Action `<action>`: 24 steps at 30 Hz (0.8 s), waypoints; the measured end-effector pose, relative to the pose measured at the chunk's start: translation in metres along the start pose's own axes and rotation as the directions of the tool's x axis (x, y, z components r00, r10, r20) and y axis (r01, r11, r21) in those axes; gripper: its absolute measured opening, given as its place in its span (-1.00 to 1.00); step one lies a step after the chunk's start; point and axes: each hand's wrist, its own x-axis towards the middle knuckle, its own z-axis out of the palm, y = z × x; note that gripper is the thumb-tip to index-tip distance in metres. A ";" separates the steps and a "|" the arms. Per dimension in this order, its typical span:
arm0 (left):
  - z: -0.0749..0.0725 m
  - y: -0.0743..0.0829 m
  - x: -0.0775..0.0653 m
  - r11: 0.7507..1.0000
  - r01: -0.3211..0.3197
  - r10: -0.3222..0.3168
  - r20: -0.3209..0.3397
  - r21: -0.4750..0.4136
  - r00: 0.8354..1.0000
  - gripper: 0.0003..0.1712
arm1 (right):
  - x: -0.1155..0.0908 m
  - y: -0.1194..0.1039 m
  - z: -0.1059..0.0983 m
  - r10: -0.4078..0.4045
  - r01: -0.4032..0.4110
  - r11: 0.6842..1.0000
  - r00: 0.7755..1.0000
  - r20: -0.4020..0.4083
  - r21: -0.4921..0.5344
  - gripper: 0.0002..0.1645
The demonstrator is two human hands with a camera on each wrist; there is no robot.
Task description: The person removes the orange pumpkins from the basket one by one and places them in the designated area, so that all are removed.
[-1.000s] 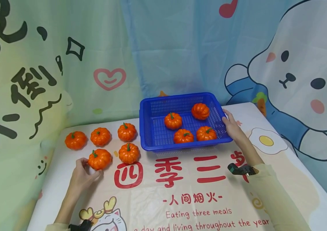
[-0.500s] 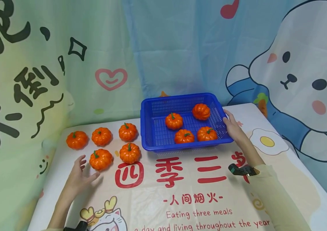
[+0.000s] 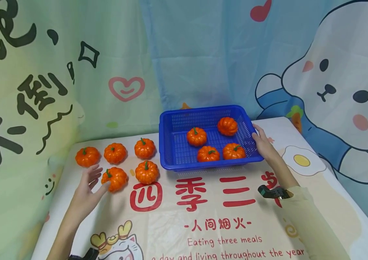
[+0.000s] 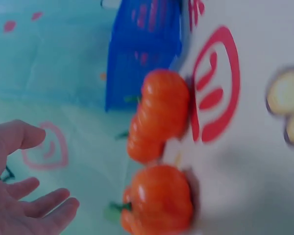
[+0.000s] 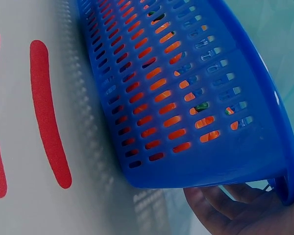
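In the head view my left hand (image 3: 88,191) is raised just left of the nearest small orange pumpkin (image 3: 116,180), its fingers spread and holding nothing. The left wrist view shows that hand (image 4: 24,181) apart from the pumpkins, with a gap between thumb and fingers. My right hand (image 3: 265,146) grips the right end of a blue plastic basket (image 3: 184,167), its fingers under the rim (image 5: 284,147) in the right wrist view. Inside the basket lie several pumpkins (image 3: 196,137), one of them tipped on its side.
Left of the basket, more pumpkins stand on the table: one (image 3: 146,172) in the front row and several behind, including a far-left pumpkin (image 3: 87,157). A printed cloth (image 3: 216,209) covers the table, and a patterned curtain (image 3: 190,54) hangs behind it.
My left hand has let go of the nearest pumpkin, drawn back to the left, then risen with its fingers opened. That pumpkin stays in place. My right hand keeps its grip on the basket.
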 end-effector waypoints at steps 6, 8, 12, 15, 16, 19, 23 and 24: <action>0.014 0.026 0.008 0.995 -0.001 0.017 0.168 -0.095 0.986 -0.29 | 0.000 0.000 0.000 -0.003 0.003 1.000 1.000 0.002 0.008 -0.28; 0.017 0.033 0.014 0.993 -0.023 0.046 0.209 -0.115 0.977 -0.30 | 0.000 0.000 0.000 -0.005 0.005 1.000 1.000 0.006 0.009 -0.28; 0.025 0.047 0.026 0.987 -0.089 0.121 0.253 -0.134 0.960 -0.32 | -0.001 0.002 -0.001 0.002 -0.002 1.000 1.000 0.016 0.009 -0.28; 0.031 0.059 0.036 0.981 -0.132 0.169 0.286 -0.143 0.943 -0.35 | -0.001 0.003 -0.001 0.010 -0.010 1.000 1.000 0.014 0.002 -0.27; 0.032 0.063 0.040 0.979 -0.143 0.182 0.297 -0.147 0.937 -0.37 | 0.000 0.003 -0.001 0.009 -0.009 1.000 1.000 0.012 0.002 -0.28; 0.036 0.074 0.053 0.971 -0.162 0.212 0.325 -0.176 0.921 -0.38 | 0.000 0.002 -0.001 0.005 -0.005 1.000 1.000 0.004 0.004 -0.28; 0.041 0.085 0.072 0.971 -0.128 0.196 0.365 -0.203 0.910 -0.37 | 0.000 0.002 -0.001 0.001 -0.001 1.000 1.000 -0.002 0.009 -0.30; 0.043 0.088 0.076 0.973 -0.116 0.185 0.376 -0.199 0.908 -0.36 | 0.000 0.002 -0.001 0.001 -0.001 1.000 1.000 -0.003 0.010 -0.30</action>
